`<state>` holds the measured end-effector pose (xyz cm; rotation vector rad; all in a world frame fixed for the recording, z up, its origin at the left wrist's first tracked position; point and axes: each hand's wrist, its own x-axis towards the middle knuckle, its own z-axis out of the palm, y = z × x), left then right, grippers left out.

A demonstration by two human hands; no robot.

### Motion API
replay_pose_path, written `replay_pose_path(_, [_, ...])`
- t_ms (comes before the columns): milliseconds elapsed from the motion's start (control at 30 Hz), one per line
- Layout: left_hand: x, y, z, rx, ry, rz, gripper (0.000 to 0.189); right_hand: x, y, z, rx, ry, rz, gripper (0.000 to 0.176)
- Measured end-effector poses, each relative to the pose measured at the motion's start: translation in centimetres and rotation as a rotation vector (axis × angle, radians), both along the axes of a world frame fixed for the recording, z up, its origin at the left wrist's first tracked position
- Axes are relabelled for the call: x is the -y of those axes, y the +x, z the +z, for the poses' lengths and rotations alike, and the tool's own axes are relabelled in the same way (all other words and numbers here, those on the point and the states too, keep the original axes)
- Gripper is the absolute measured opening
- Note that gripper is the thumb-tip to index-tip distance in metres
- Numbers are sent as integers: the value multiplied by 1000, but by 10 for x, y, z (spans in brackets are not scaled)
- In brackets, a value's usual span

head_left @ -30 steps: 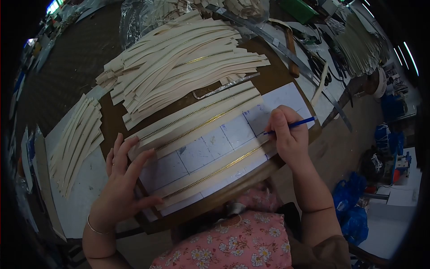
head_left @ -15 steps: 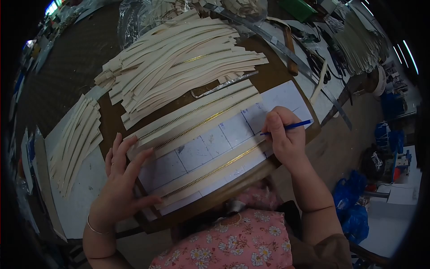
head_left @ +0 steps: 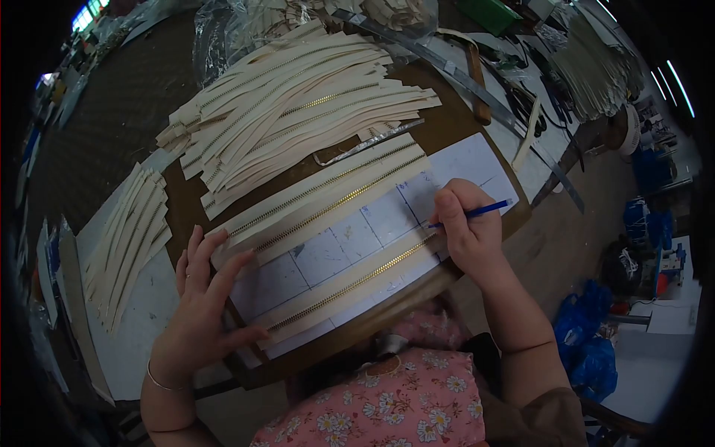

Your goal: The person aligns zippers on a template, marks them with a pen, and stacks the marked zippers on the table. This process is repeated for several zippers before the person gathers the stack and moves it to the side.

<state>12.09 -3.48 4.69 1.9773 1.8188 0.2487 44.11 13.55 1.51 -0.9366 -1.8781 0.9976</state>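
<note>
My left hand is spread, its fingertips resting on the left ends of the cream zipper strips. Pinched in my right hand is a blue pen, its tip near the right end of the lower zipper. That zipper has gold teeth and lies along the near side of a white sheet marked with ruled lines. On the sheet's far side lie two more zippers, a gold-toothed one and a darker-toothed one beyond it.
A large pile of cream zippers covers the board's far side. A smaller bundle lies at left. A long metal ruler and a wooden-handled tool lie at upper right. Blue bags sit below the table at right.
My right hand and the pen have shifted slightly left and a little down along the lower zipper. My left hand stays on the zipper ends.
</note>
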Motion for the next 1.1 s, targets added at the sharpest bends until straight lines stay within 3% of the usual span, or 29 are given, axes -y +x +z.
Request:
replay_pose_path(533, [-1, 2, 3, 19, -3, 10, 93, 17, 20, 12, -66, -63, -9, 33])
replay_pose_path(700, [-2, 4, 4, 37, -16, 35, 90, 19, 24, 6, 61, 36, 26, 31])
replay_pose_path(1100, [-1, 4, 4, 38, -10, 39, 91, 18, 21, 3, 74, 131, 11, 27])
